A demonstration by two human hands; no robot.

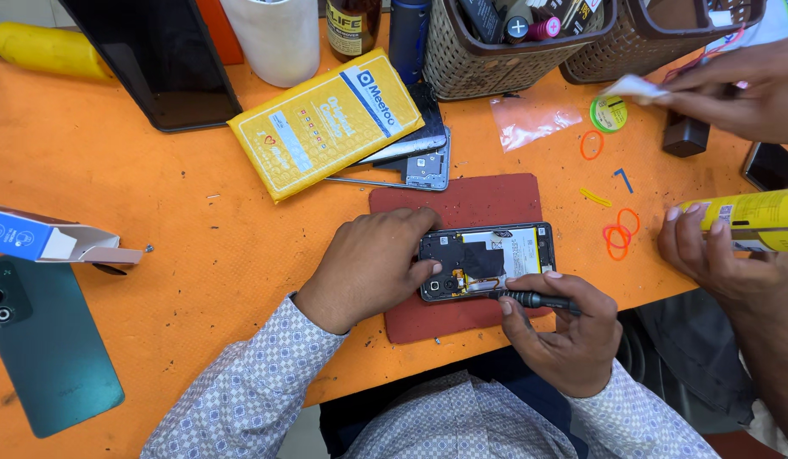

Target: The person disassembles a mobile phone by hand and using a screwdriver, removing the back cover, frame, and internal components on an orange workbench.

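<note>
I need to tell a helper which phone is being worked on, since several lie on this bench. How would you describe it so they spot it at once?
Start at the orange table and find the dark red mat near its front edge. On it lies the opened phone, steadied by the left hand while the right hand holds a black screwdriver to it. Unlike the green phone, its back is off, showing the inner parts.

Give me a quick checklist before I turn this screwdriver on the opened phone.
1. Left hand steadies the phone: ok.
2. Phone lies fully on the red mat: ok.
3. Right hand grips the screwdriver: ok.
4. Tip seated in a screw: cannot tell, too small.
5. Other person's hand with the yellow can is apart from the phone: ok.
6. Loose rubber bands lie off the mat: ok.
</note>
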